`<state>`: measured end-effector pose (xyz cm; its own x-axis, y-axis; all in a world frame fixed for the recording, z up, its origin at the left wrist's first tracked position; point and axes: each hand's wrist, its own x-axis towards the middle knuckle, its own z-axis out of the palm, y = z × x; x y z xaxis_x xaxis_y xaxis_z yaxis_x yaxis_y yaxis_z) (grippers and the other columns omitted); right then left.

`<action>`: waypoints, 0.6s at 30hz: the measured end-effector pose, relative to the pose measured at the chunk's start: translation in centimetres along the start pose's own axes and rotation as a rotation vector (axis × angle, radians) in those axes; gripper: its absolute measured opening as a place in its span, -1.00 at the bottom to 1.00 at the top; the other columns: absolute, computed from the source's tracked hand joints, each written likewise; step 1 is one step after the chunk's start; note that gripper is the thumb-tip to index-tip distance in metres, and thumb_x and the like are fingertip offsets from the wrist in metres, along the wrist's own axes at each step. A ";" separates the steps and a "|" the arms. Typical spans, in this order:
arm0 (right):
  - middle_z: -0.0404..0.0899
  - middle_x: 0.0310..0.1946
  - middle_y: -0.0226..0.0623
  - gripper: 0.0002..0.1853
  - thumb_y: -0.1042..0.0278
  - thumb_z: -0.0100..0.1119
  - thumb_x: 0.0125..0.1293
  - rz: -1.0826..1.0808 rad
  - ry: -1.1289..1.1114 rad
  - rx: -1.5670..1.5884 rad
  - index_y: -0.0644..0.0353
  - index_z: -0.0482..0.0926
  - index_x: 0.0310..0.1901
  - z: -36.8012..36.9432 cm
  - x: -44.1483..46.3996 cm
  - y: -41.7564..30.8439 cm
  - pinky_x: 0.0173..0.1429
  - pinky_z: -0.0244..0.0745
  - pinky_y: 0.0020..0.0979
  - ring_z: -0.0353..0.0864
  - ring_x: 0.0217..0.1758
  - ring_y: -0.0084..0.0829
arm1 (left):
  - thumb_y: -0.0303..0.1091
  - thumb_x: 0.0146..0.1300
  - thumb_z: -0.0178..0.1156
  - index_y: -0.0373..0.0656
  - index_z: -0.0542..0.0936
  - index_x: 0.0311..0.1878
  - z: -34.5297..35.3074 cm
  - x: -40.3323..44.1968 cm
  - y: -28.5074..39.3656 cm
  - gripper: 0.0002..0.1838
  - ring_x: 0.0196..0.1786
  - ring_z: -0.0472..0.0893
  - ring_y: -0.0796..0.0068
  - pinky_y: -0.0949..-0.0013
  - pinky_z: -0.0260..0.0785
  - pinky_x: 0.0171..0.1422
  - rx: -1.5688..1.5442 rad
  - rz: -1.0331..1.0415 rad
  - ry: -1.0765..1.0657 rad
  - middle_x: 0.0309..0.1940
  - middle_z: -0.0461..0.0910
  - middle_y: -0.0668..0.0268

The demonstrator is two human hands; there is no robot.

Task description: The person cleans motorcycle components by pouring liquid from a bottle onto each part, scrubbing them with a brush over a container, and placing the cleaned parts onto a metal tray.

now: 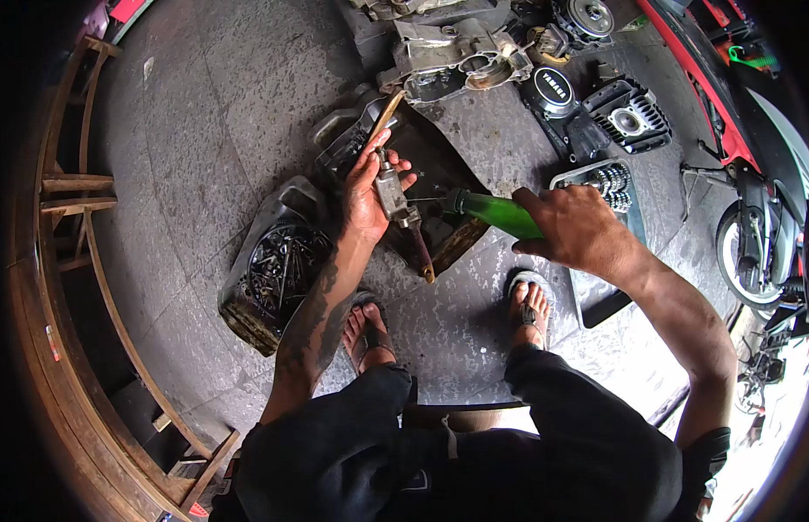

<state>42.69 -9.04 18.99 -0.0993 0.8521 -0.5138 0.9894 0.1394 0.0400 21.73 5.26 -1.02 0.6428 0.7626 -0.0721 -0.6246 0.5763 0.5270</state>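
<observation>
My left hand (370,196) is closed around a small grey metal part with fittings (391,190). A worn wooden stick (386,117) sticks out above the fingers, and a reddish-brown handle with a hole in its end (424,257) shows below; whether they are one piece is hidden. My right hand (578,228) grips a green bottle (496,213), tilted with its neck toward the metal part. A thin line, apparently liquid, runs from the bottle mouth to the part. Both hands are over a dark cut-open container (468,242) on the floor.
Left stands a cut container of bolts and small parts (278,270). A grey tray (585,300) holds gears. Ahead lie an engine casing (461,56), a YAMAHA cover (552,90) and a finned cylinder (632,120). A wooden bench (52,348) and a motorcycle (748,235) flank the floor.
</observation>
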 end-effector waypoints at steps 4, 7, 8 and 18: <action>0.62 -0.33 -0.20 -0.37 -0.12 0.17 0.27 0.040 -0.083 0.050 0.13 0.37 0.23 -0.7 0.5 0.0 0.03 0.53 -0.22 0.66 -0.14 -0.26 | -0.26 0.44 -0.02 -0.13 0.21 0.40 0.5 -0.1 -0.2 -0.49 -0.01 0.56 0.36 0.00 0.44 0.22 -0.010 0.007 0.005 -0.16 0.47 0.31; 0.62 -0.33 -0.19 -0.38 -0.11 0.17 0.27 0.044 -0.114 0.070 0.14 0.37 0.23 -0.7 0.6 0.1 0.03 0.53 -0.21 0.65 -0.13 -0.26 | -0.28 0.42 0.00 -0.10 0.21 0.39 0.5 0.0 -0.5 -0.49 -0.02 0.56 0.35 -0.06 0.41 0.24 -0.016 0.014 0.013 -0.17 0.48 0.29; 0.62 -0.33 -0.19 -0.38 -0.10 0.17 0.27 0.040 -0.123 0.075 0.14 0.37 0.22 -0.6 0.7 0.1 0.03 0.53 -0.21 0.65 -0.13 -0.26 | -0.29 0.42 0.02 -0.08 0.22 0.39 0.5 0.0 -0.6 -0.50 -0.02 0.57 0.34 -0.10 0.40 0.25 -0.023 0.021 0.019 -0.17 0.48 0.28; 0.62 -0.34 -0.18 -0.40 -0.10 0.20 0.25 0.050 -0.068 0.043 0.13 0.39 0.18 0.9 0.1 0.7 0.03 0.52 -0.20 0.65 -0.13 -0.22 | -0.48 0.35 0.09 -0.11 0.40 0.07 1.5 0.1 -0.7 -0.75 -0.09 0.59 0.32 -0.15 0.53 0.08 0.127 0.026 0.442 -0.18 0.52 0.21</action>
<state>43.45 -9.32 18.23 -0.0436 0.8211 -0.5691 0.9967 0.0744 0.0311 22.88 4.57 -0.13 0.3593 0.8444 -0.3973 -0.5613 0.5357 0.6309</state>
